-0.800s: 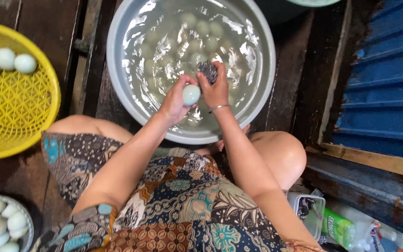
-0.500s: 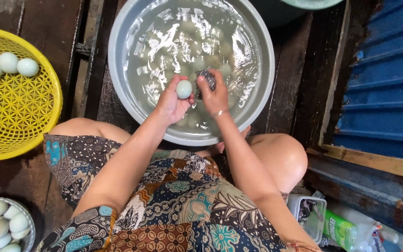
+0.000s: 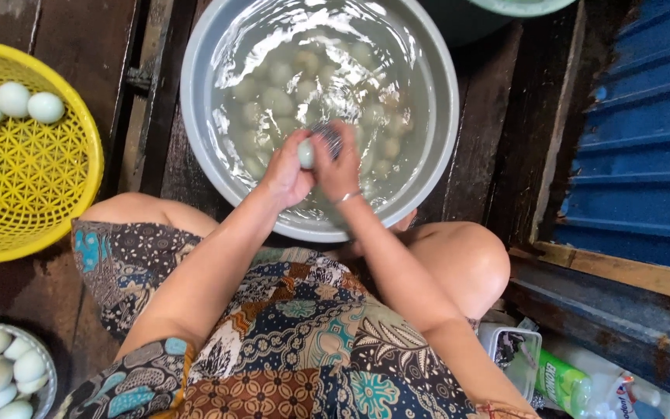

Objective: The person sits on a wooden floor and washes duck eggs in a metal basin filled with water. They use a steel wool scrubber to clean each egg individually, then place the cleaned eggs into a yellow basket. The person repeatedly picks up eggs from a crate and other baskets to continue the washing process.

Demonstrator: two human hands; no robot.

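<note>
Eggs (image 3: 12, 103) sit in the yellow basket (image 3: 32, 194) left of my grey basin (image 3: 195, 124). Over its water my left hand (image 3: 287, 172) grips a pale egg (image 3: 305, 154); my right hand (image 3: 338, 167) presses a steel scourer (image 3: 327, 138) against it.

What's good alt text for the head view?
Left hand holds a pale egg while the right hand presses a metal scourer against it, over a grey basin of water and eggs.
</note>
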